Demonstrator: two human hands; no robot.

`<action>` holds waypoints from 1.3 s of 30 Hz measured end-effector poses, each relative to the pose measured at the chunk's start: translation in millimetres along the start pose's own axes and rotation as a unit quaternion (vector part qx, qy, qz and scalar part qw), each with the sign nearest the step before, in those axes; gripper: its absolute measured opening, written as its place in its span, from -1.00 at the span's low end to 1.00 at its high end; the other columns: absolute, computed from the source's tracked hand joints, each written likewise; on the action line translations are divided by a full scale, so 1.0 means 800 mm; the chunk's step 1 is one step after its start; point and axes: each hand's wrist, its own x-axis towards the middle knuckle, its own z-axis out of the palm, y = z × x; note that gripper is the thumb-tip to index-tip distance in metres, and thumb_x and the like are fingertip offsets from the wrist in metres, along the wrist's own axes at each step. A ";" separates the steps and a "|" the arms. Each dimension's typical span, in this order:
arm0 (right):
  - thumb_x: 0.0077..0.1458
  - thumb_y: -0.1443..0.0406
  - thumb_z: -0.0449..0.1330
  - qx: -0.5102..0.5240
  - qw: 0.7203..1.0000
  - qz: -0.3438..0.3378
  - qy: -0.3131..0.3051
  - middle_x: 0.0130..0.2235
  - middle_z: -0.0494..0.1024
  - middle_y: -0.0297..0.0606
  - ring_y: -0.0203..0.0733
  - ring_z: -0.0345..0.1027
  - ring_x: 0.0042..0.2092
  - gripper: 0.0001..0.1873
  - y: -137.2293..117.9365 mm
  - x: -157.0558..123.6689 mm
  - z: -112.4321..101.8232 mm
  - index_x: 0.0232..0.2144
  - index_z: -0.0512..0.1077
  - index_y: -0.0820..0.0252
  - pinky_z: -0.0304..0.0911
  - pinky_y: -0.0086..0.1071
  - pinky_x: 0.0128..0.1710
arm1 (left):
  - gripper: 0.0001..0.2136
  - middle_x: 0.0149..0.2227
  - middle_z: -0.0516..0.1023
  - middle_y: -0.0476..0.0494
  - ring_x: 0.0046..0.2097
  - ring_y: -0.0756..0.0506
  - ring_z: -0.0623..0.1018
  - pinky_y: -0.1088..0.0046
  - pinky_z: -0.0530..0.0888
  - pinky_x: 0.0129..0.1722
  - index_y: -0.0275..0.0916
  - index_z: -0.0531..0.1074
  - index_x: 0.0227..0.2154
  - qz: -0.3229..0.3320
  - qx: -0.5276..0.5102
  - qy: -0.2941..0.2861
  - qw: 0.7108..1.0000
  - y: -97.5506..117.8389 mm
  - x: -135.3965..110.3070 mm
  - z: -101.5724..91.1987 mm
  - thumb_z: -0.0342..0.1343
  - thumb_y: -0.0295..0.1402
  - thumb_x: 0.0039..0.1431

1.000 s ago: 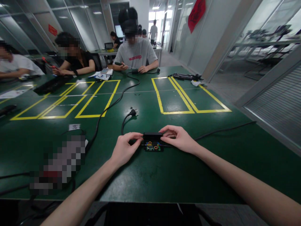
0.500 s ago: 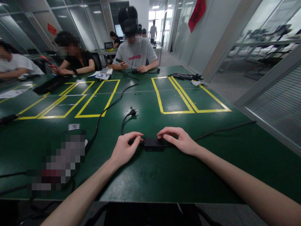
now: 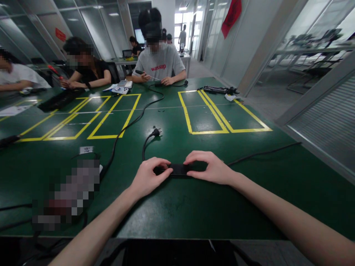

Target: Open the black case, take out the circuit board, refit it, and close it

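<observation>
Black box (image 3: 179, 170) sits just below the frame's middle; our left hand (image 3: 150, 173) and right hand (image 3: 213, 168), half curled, pinch its ends; if we push harder on one side, it could slip.

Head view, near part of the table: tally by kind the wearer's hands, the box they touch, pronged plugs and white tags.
Left hand and right hand: 2
Box: 1
Plug: 1
Tag: 1
Total: 5
</observation>
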 end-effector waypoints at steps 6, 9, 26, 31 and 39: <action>0.17 0.28 0.37 -0.016 1.000 0.013 -0.017 -0.10 0.57 -0.16 -0.14 0.52 -0.09 -0.80 0.002 0.000 0.007 -0.13 0.61 0.17 0.45 -0.24 -0.07 | -0.91 -0.28 0.63 -0.11 -0.23 -0.09 0.60 0.38 0.51 -0.20 -0.24 0.53 -0.32 0.036 0.015 -0.018 0.999 -0.003 0.000 -0.002 0.22 -0.35 0.27; 0.10 0.28 0.43 -0.053 0.998 0.010 -0.025 -0.04 0.56 -0.14 -0.08 0.49 -0.02 -0.61 0.005 -0.001 0.018 0.00 0.57 0.13 0.42 -0.16 0.02 | -0.92 -0.23 0.61 -0.13 -0.19 -0.11 0.60 0.35 0.53 -0.16 -0.23 0.53 -0.23 0.058 0.040 -0.024 0.997 -0.002 0.000 0.000 0.19 -0.35 0.30; 0.20 0.19 0.32 -0.229 0.968 -0.080 -0.060 -0.02 0.57 -0.03 0.01 0.44 -0.05 -0.41 0.008 -0.001 0.023 0.23 0.38 0.22 0.41 -0.12 -0.07 | -0.84 -0.02 0.63 -0.27 -0.04 -0.21 0.61 0.19 0.52 -0.04 -0.22 0.45 -0.07 0.188 0.125 -0.080 0.971 -0.002 -0.002 0.003 0.15 -0.33 0.35; 0.27 0.19 0.23 -0.273 0.953 -0.107 -0.073 -0.14 0.59 -0.07 -0.05 0.46 -0.15 -0.60 0.006 -0.003 0.024 0.09 0.46 0.26 0.36 -0.20 -0.16 | -0.82 -0.15 0.65 -0.20 -0.15 -0.17 0.60 0.23 0.50 -0.09 -0.21 0.45 -0.06 0.174 0.118 -0.082 0.974 0.009 -0.002 -0.001 0.08 -0.27 0.39; 0.34 0.11 0.16 -0.266 0.953 -0.090 -0.111 -0.22 0.62 -0.12 -0.09 0.49 -0.24 -0.65 -0.007 -0.002 0.020 -0.03 0.51 0.26 0.31 -0.24 -0.20 | -0.73 -0.20 0.66 -0.21 -0.20 -0.16 0.60 0.26 0.48 -0.14 -0.25 0.51 -0.01 0.225 0.161 -0.080 0.958 0.004 -0.003 0.001 0.11 -0.20 0.39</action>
